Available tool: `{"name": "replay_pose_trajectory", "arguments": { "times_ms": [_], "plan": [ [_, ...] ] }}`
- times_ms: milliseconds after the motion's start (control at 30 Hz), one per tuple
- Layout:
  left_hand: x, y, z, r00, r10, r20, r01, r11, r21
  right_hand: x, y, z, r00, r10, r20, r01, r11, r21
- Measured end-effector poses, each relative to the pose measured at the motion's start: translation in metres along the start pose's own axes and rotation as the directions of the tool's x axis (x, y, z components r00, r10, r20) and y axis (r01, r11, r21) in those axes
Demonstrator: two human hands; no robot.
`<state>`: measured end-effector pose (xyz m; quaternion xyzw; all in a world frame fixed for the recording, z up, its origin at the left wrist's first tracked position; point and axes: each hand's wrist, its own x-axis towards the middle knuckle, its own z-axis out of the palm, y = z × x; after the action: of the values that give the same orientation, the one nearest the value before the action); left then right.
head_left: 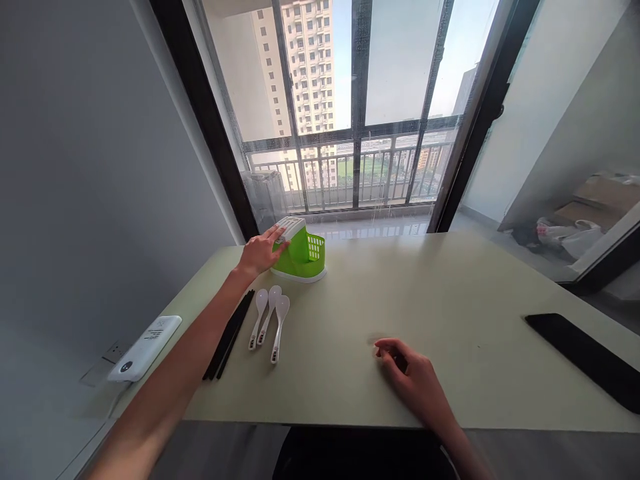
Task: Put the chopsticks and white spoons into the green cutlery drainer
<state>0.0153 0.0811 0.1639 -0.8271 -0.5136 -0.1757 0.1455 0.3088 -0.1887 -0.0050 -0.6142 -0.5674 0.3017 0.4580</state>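
Note:
My left hand (261, 252) reaches to the far left part of the table and grips a green and white plastic utensil holder (306, 262) by its white slotted top. The holder stands upright, with a lattice side and a white base. Nearer to me, three white spoons (278, 327) lie side by side, handles toward me. A bundle of black chopsticks (231, 337) lies left of the spoons, partly hidden by my left forearm. My right hand (404, 368) rests on the tabletop near the front edge, fingers curled closed, with nothing visible in it.
A white device (145, 349) with a cable lies at the table's left edge, by the wall. On the right of the pale table (400, 287) lies a long black object (585, 353). A glass door and window stand behind, with bags (575, 237) beyond on the floor.

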Motion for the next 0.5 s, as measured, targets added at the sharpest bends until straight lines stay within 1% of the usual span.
{"name": "replay_pose_trajectory", "arguments": {
  "times_ms": [233, 500],
  "plan": [
    [-0.013, 0.008, 0.003, 0.986, -0.125, -0.110, 0.124, 0.992, -0.009, 0.000, -0.002, -0.001, 1.000, 0.003, 0.014, -0.003, 1.000, 0.002],
    [-0.020, -0.006, -0.002, 0.954, -0.228, -0.194, 0.234, 0.972, 0.011, -0.001, 0.000, 0.000, 0.999, 0.022, 0.024, -0.022, 1.000, 0.011]
  ]
}}
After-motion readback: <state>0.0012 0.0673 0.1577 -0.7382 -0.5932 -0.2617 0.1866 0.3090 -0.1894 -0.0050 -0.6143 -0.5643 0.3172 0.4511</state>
